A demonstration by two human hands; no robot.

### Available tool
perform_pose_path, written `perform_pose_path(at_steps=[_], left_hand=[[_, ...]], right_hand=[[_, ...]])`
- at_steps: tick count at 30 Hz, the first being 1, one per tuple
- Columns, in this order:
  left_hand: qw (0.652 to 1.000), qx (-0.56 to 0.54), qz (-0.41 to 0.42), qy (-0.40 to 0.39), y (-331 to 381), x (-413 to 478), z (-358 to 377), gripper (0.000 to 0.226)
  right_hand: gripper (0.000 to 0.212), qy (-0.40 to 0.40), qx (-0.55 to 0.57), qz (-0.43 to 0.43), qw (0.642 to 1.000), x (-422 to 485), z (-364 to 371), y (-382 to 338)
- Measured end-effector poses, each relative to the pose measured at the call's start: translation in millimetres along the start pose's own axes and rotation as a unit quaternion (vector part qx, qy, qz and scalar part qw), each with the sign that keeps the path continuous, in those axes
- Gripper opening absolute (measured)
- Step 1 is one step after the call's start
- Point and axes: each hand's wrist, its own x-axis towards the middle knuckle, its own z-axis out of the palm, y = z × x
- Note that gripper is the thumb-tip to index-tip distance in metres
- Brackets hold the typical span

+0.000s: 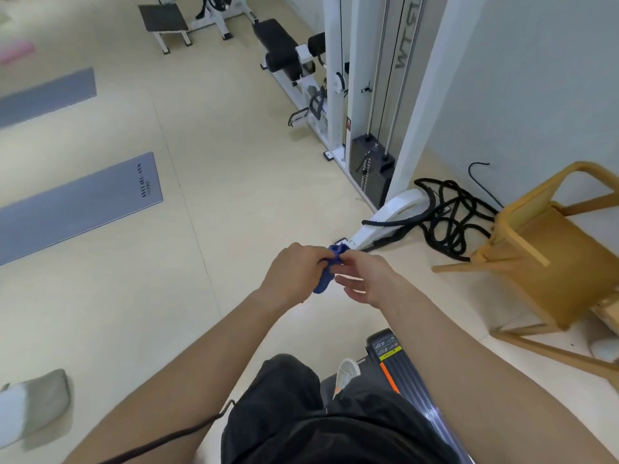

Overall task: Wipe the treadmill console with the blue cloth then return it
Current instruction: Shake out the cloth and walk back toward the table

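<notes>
nearest, at the bottom edge: dark trousers, a pale shoe (pixel 346 373), and the grey-and-orange corner of what looked like the treadmill (pixel 390 354) base by the right leg. no console anywhere in view, so which way it lay from the hands could not be read directly; judged from the base, probably behind or to the right of the body.

further out, both forearms reached forward and met in front of the chest. blue cloth (pixel 326 269) bunched between the two hands, clear of the floor (pixel 207 182), long axis running roughly up and down, upper end poking out above the knuckles, lower end hanging free. left hand (pixel 294 272) closed around the middle of the cloth. right hand (pixel 363 279) touching the upper end with fingertips only, lower fingers spread and loose, so not a full grip. cloth equally near to both hands; left appeared to carry it. seemed to be gathering or refolding it before wiping or putting it back; which one, impossible to tell.

beyond: black rope (pixel 445 222) coiled by the white machine (pixel 375 95), wooden chair (pixel 549 249) tipped at right, grey mats (pixel 80 205) at left.
</notes>
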Motion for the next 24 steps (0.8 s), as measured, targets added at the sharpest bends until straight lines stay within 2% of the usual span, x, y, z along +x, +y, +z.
perform_pose_path(at_steps=[3,6,10,15,17,19,22,24], left_hand=[[0.999,0.017,0.011,-0.040,2,39,-10,0.033],[0.996,0.042,0.057,-0.047,-3,85,-12,0.032],[0.994,0.020,0.091,-0.066,-31,152,5,0.031],[0.981,-0.051,0.167,-0.085,-92,248,62,0.030],[0.977,-0.064,0.189,-0.077,-114,284,81,0.030],[0.977,-0.060,0.196,-0.061,-127,310,90,0.029],[0.978,-0.014,0.194,-0.072,-123,336,94,0.029],[0.974,0.042,0.207,-0.084,-107,351,95,0.029]], right_hand=[[0.018,0.055,-0.027,-0.004,0.998,30,-15,-13],[0.021,0.095,-0.068,-0.019,0.993,65,-33,-21],[0.026,0.080,-0.145,-0.063,0.984,120,-57,-20],[0.014,-0.020,-0.181,-0.135,0.974,225,-64,-9],[0.007,0.020,-0.158,-0.167,0.973,268,-61,-6],[0.002,0.107,-0.132,-0.185,0.968,290,-59,-8],[0.015,0.226,-0.176,-0.189,0.939,286,-72,-24],[0.016,0.286,-0.200,-0.189,0.918,273,-90,-42]])
